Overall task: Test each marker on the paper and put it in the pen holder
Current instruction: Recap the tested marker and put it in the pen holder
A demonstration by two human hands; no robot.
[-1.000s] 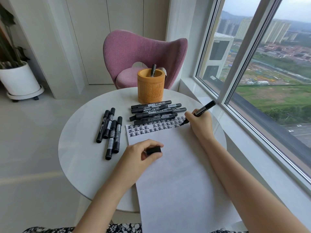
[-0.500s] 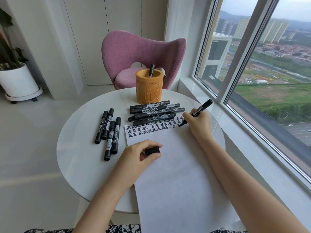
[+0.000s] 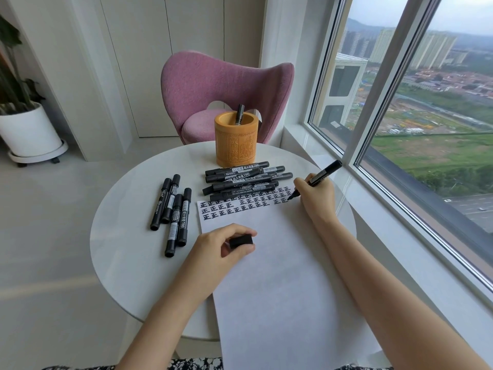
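Observation:
A long white paper (image 3: 277,268) lies on the round white table (image 3: 128,241), its top rows filled with black written characters. My right hand (image 3: 316,197) grips an uncapped black marker (image 3: 324,174) with its tip on the paper at the right end of those rows. My left hand (image 3: 226,244) rests on the paper and pinches the black cap (image 3: 241,241). A carved bamboo pen holder (image 3: 236,140) stands at the table's far side with one marker (image 3: 239,114) in it. Several capped markers (image 3: 245,180) lie piled before the holder.
Several more black markers (image 3: 172,212) lie on the table's left part. A pink chair (image 3: 221,94) stands behind the table. A large window (image 3: 426,102) and its sill run along the right. A potted plant in a white pot (image 3: 29,132) stands on the floor at far left.
The right hand and its marker tip have shifted slightly along the written rows at the paper's top right. The left hand keeps the cap in the same place.

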